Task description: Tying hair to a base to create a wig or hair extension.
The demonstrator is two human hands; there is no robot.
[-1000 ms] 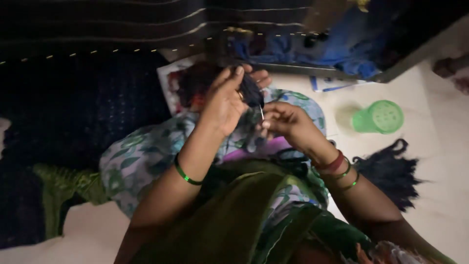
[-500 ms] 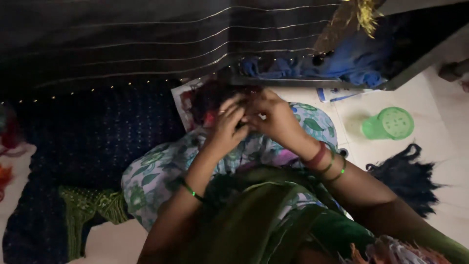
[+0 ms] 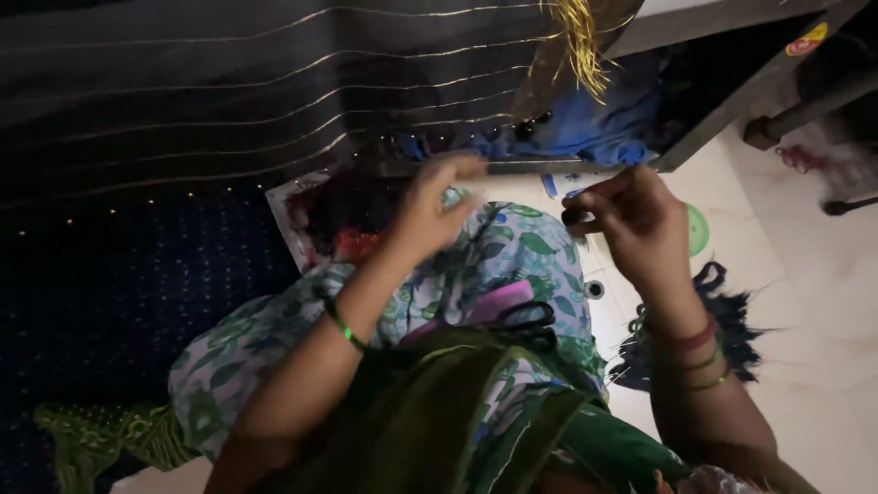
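While the person sits on a pale tiled floor point(image 3: 805, 302) with a leaf-printed cloth point(image 3: 512, 256) across the lap, both hands are raised apart above it. The right hand point(image 3: 636, 224) is closed, thumb and fingertips pinching a small dark tuft of hair or thread point(image 3: 578, 218); whether a needle is also held is too blurred to tell. The left hand point(image 3: 430, 210) is motion-blurred, fingers loosely spread, gripping nothing visible. Below the hands, black-handled scissors point(image 3: 526, 320) and a pink comb point(image 3: 498, 302) lie on the lap. Past the right wrist, a bundle of dark hair point(image 3: 732, 320) rests on the floor. A judgement: a firm pinch and taut strand would help keep the fibres from slipping or tangling.
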